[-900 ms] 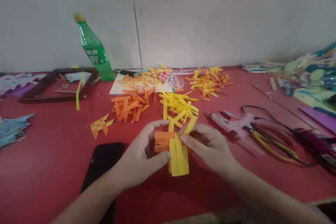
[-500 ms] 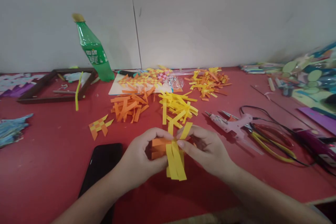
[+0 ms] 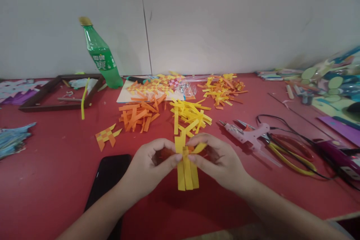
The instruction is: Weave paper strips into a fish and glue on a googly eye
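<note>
Between both hands, above the red table's front part, is a small bundle of interlaced yellow paper strips (image 3: 188, 176), with bits of orange paper showing behind the fingers. My left hand (image 3: 153, 163) pinches its left side with thumb and fingers. Thumb and fingers of my right hand (image 3: 221, 159) grip the right side, where a short yellow end sticks out. Just beyond lies a pile of loose yellow strips (image 3: 194, 112), and left of it a pile of orange strips (image 3: 139, 114). A finished-looking woven paper fish (image 3: 107, 136) in orange and yellow rests left of my left hand.
A black phone (image 3: 111, 180) lies by my left forearm. To the right are a glue gun (image 3: 247, 133), pliers (image 3: 292, 159) and a cord. Behind stand a green bottle (image 3: 104, 60), a brown frame (image 3: 50, 108) and a heap of yellow-orange woven pieces (image 3: 225, 90).
The left thumb has moved up and right onto the yellow strips. An upper yellow strip now bends down toward the right fingers, and the orange ends at left are mostly hidden.
</note>
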`<state>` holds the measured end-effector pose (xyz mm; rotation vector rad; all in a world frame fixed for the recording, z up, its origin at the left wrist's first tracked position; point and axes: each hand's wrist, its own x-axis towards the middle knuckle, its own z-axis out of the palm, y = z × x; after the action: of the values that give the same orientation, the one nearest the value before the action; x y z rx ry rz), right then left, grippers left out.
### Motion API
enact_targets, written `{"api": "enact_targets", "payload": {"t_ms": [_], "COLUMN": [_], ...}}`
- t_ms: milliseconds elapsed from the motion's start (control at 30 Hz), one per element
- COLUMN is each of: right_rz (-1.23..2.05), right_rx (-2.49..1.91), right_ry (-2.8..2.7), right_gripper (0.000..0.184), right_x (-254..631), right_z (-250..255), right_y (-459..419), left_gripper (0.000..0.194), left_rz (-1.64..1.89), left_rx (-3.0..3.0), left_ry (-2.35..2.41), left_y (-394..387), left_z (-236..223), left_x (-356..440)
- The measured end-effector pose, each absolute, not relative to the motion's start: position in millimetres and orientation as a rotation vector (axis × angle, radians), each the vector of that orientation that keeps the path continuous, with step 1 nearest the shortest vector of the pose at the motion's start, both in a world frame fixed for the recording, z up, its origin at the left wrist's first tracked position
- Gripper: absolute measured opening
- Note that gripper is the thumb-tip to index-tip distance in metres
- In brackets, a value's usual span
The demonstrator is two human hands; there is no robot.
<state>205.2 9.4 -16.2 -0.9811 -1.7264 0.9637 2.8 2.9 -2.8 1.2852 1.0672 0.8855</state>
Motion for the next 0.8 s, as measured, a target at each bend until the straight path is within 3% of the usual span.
{"api": "enact_targets", "payload": {"t_ms": [200,367,567,800], "right_rz": [0.986,0.947,0.975,0.968], "right_rx": [-0.957,-1.048,-1.079,-1.125], "right_ry": [-1.753,-1.748,-1.699,-1.678], "right_gripper": [0.018,0.003,0.011,0.015], "right_x": [206,204,203,203], "right_z": [-20,-13,-11,-16], "right_y": [9,10,10,8], "left_gripper": [0.013,0.013,0.008,0.017], "left_rz": [1.027,0.996,0.984,0.928], "left_rx": [1.3,1.344,1.357,1.311], "left_ry": [1.104,1.169,1.135,1.117], "left_y": [5,4,3,1], "left_z": [-9,-9,-7,-4], "left_x": [1,1,2,3]}}
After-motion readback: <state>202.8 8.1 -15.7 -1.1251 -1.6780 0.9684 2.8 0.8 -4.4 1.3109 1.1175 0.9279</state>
